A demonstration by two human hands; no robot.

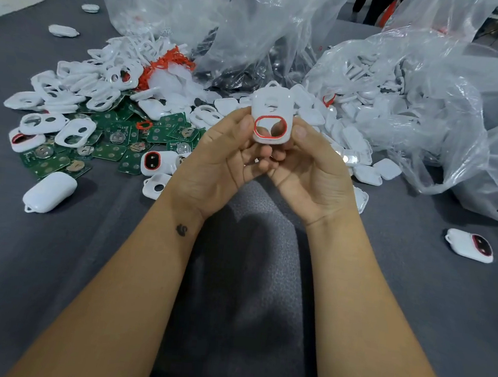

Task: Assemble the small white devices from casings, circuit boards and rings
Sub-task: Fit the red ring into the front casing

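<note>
Both hands meet at the middle of the view, palms turned up toward the camera. The fingers of the left hand (227,152) and the right hand (307,166) are curled and pinch one white casing (272,111) between the thumbs on its side edges, with the other fingertips behind it. A red ring (270,127) sits in the casing's lower opening, through which fingertips show. The casing is held above the dark grey cloth-covered tabletop (52,260).

Just beyond the hands lies a heap of white casings (78,86), with green circuit boards (110,135) spread below it and loose red rings (165,64) at its far edge. Clear plastic bags (433,93) stand behind and to the right, one filled with more white parts. A finished device (469,245) lies alone on the right, and a closed white shell (49,192) on the left.
</note>
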